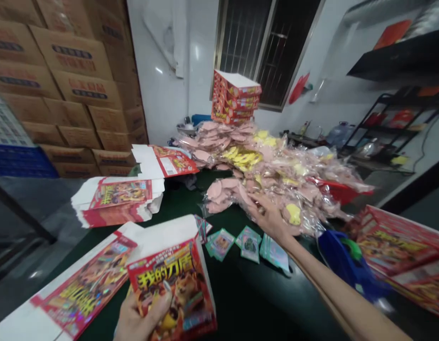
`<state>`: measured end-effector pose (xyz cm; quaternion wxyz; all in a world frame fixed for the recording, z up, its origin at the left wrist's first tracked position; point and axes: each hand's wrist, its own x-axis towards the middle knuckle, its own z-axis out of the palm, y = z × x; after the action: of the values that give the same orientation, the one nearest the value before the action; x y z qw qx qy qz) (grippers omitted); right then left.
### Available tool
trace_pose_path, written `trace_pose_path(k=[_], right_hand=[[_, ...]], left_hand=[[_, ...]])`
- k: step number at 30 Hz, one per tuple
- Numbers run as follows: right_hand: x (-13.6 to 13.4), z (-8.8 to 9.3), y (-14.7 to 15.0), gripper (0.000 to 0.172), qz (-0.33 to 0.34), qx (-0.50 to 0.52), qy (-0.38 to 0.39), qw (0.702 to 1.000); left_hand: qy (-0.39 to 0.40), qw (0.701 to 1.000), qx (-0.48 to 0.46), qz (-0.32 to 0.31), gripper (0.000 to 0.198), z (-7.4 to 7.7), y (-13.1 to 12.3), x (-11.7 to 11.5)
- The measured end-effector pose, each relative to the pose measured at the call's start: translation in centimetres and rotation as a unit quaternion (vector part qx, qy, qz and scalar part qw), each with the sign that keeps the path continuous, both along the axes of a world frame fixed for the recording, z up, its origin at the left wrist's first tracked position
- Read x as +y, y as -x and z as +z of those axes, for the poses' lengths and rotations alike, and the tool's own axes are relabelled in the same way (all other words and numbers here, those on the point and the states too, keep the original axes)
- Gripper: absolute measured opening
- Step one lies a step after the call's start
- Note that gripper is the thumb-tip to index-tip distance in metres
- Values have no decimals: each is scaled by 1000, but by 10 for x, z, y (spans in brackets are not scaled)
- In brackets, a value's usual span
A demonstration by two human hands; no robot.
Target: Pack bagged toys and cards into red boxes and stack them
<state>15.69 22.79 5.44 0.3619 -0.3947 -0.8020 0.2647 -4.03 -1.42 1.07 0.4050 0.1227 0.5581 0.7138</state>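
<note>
My left hand (143,315) is closed on a red printed carton (176,289), thumb across its front. A white flap stands up at the carton's top. Farther out, my right hand (267,215) reaches to the near edge of a heap of pink pieces in clear plastic bags (304,194). Its fingers are bent against a bagged pink piece (242,194) and appear to pinch it; slight blur hides the exact contact. Below that hand, several small stacks of trading cards (250,246) lie on the dark green table (240,293).
Flattened red cartons (87,289) and opened ones (120,199) lie at the left. Yellow pieces (242,158) sit within the heap. Stacked red boxes (235,97) rise behind it. A blue tape dispenser (350,265) and another red box (400,246) stand right. Brown cartons (80,90) line the wall.
</note>
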Motion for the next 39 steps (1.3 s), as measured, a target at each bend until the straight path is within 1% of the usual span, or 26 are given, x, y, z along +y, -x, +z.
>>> trace_pose_path(k=[2,3,5,6,8,9,10,12,14,15,17,19,21,23,25,27,28,29,30,31,32,33,34,36,37,39], right_hand=[[-22,-12,-5,44,4,-60,2,998],[-30,-16,-6,43,13,-93,11,996],[-37,-18,-8,41,14,-144,26,989],[-36,-16,-10,38,-4,-162,30,986],[-28,-10,-15,34,-68,-187,33,979],[-22,-7,-18,35,-102,-199,39,974],[-17,-6,-20,36,-129,-211,48,968],[-7,-7,-21,38,-162,-227,75,957],[-2,-15,-16,42,-177,-221,105,953],[0,-21,-12,43,-181,-207,119,954],[0,-33,-2,40,-183,-164,143,959],[0,-42,8,36,-176,-105,161,965],[-1,-44,14,31,-166,-35,174,970],[-2,-36,13,28,-151,41,179,971],[-8,-16,4,31,-132,117,172,969],[-22,14,-12,38,-115,189,151,963],[-34,31,-21,40,-103,226,134,959],[-49,47,-30,41,-88,262,112,955],[-66,63,-38,40,-54,311,79,946],[-85,76,-45,36,-23,328,50,943],[-105,86,-49,33,1,322,21,947],[-123,93,-51,30,10,303,-16,953],[-139,96,-51,28,18,261,-49,964],[-159,94,-47,25,25,171,-123,977],[-164,90,-45,24,24,129,-160,978],[-165,83,-43,21,13,77,-228,971]], left_hand=[[-9,1000,-10,15,50,7,-3,-5],[-7,1000,-6,18,49,7,-3,-7],[2,1000,2,21,45,3,-2,-12],[6,1000,5,24,44,-1,0,-15],[5,999,13,29,41,-10,3,-20],[1,999,25,32,40,-14,4,-23],[-3,998,46,38,41,-17,5,-25],[-4,992,114,63,42,-20,5,-28],[-11,976,201,79,42,-19,3,-27],[-18,968,240,72,42,-18,1,-26],[-37,957,288,24,40,-15,-3,-23],[-48,957,285,-35,37,-12,-9,-19],[-51,967,240,-66,33,-9,-13,-17],[-48,977,188,-82,33,-6,-15,-17],[-44,981,156,-107,40,-4,-15,-17],[-38,979,156,-127,42,-3,-13,-16],[-37,976,167,-132,40,-3,-12,-14],[-37,973,182,-136,36,-3,-12,-13],[-38,970,195,-141,34,-3,-13,-11],[-42,967,202,-149,32,-4,-15,-8],[-48,965,204,-160,32,-4,-17,-6],[-53,962,204,-172,33,-3,-20,-4],[-57,960,205,-182,34,-3,-23,-3],[-58,955,213,-197,35,0,-29,-2],[-57,953,215,-204,35,1,-31,-3],[-52,952,213,-212,36,3,-33,-6]])
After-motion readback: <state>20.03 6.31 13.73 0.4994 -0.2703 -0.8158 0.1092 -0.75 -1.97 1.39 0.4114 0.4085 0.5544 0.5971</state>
